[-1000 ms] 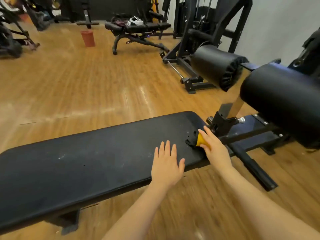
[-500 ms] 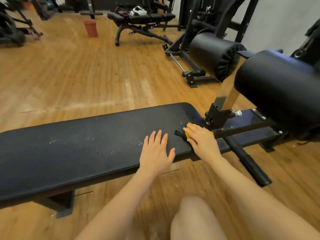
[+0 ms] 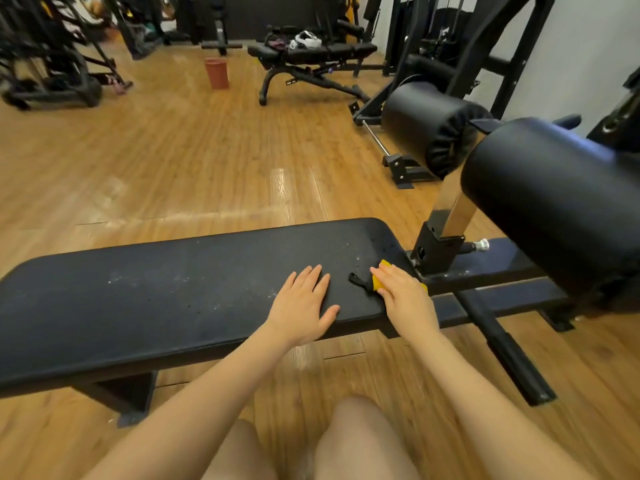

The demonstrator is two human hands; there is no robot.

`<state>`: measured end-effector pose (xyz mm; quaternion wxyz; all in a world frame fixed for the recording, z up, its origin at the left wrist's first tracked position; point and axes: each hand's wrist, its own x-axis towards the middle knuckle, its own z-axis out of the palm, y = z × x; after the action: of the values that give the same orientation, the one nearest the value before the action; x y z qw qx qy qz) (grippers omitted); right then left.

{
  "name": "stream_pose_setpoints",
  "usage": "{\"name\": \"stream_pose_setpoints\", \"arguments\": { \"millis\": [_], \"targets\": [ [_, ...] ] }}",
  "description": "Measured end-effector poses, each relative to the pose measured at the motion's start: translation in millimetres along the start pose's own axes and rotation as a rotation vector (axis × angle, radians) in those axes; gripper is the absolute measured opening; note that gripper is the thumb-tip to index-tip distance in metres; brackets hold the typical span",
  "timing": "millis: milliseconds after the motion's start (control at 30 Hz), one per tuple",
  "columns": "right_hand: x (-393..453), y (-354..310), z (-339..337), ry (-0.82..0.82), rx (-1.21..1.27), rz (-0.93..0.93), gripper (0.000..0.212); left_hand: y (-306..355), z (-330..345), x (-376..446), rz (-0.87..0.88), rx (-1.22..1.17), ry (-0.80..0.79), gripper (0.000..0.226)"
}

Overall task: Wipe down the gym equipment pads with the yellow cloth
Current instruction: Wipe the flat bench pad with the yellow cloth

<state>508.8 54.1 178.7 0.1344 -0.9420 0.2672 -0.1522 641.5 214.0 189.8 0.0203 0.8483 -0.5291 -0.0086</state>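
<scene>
Left hand (image 3: pixel 302 304) flat on the bench pad (image 3: pixel 166 289), fingers straight and close together, thumb apart; right hand (image 3: pixel 403 296), fingers extended and together, pressing the yellow cloth (image 3: pixel 378 279) onto the pad's right end beside a torn flap (image 3: pixel 357 280).

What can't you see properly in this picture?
Head view only:
- Cloth: mostly hidden under the right hand.
- Bench pad: its left end is cut off by the picture edge.
- Near roller pad: its right side runs past the edge.
- White thing on the far bench: too small to name.
</scene>
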Motion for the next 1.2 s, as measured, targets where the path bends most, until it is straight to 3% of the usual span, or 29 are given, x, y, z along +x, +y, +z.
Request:
{"name": "stream_pose_setpoints", "arguments": {
  "millis": [367,733,1067,1200],
  "targets": [
    [73,17,-1,-0.121,0.134,0.125,0.045,0,5,-1,-0.019,-0.029,0.065,0.062],
    [-3,10,-4,-0.040,0.109,0.091,0.047,1,9,0,-0.039,-0.029,0.069,0.061],
    [105,17,4,-0.106,0.116,0.104,0.043,-1,9,0,-0.034,-0.035,0.077,0.062],
    [103,16,4,-0.087,0.166,0.138,0.042,-2,8,1,-0.034,-0.039,0.075,0.061]
  ]
}}
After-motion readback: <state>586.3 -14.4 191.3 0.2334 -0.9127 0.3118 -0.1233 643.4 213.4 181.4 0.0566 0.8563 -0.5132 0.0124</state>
